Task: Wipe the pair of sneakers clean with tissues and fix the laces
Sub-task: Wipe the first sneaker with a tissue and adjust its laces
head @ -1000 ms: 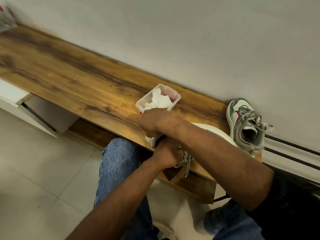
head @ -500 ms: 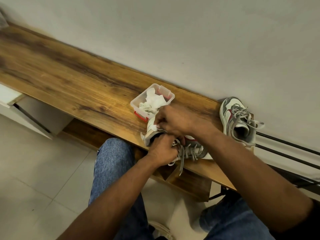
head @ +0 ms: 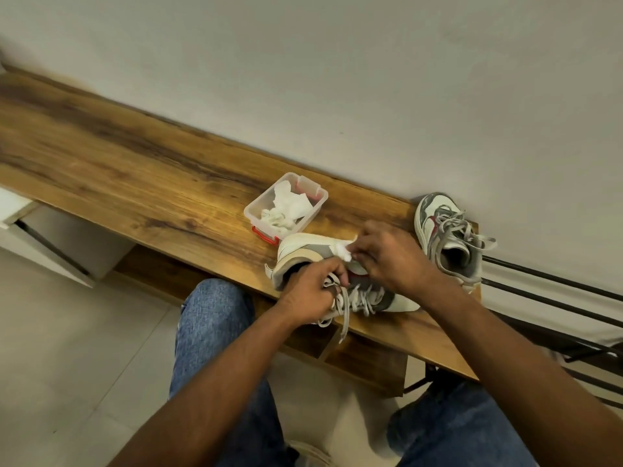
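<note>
Near sneaker (head: 313, 246): lies on its side at the front edge of the wooden shelf (head: 135, 183), just right of the frame's centre, white sole turned toward the wall, opening at the left and toe at the right; grey and white with a bit of red showing between the hands.
Left hand (head: 308, 294): lower centre of the frame, fingers curled closed into the sneaker's collar and laces, gripping the shoe at its opening.
Laces (head: 344, 308): pale grey-white, loose; several loops bunch under the left hand and one end hangs down over the shelf's front edge.
Right hand (head: 387, 256): right of centre, resting over the sneaker's middle; thumb and fingertips pinched together on a small wad of tissue.
Tissue (head: 344, 249): white, crumpled, pressed against the grey side panel of the sneaker just below the sole.
Second sneaker (head: 448, 235): stands on its sole at the right end of the shelf, toe against the wall, laces undone and spilling over its sides; just beside the right hand, but I cannot tell whether they touch.
Plastic box (head: 320, 200): clear, with red clips, in the centre of the frame behind the near sneaker's heel and just beside it; crumpled white tissues (head: 286, 208) lie inside.
Person: both forearms reach up from the lower edge of the frame; knees in blue jeans (head: 209, 318) sit below the shelf.
Wall (head: 337, 79): plain and pale, filling the upper half of the frame.
Floor (head: 67, 365): light tiles at the lower left.
</note>
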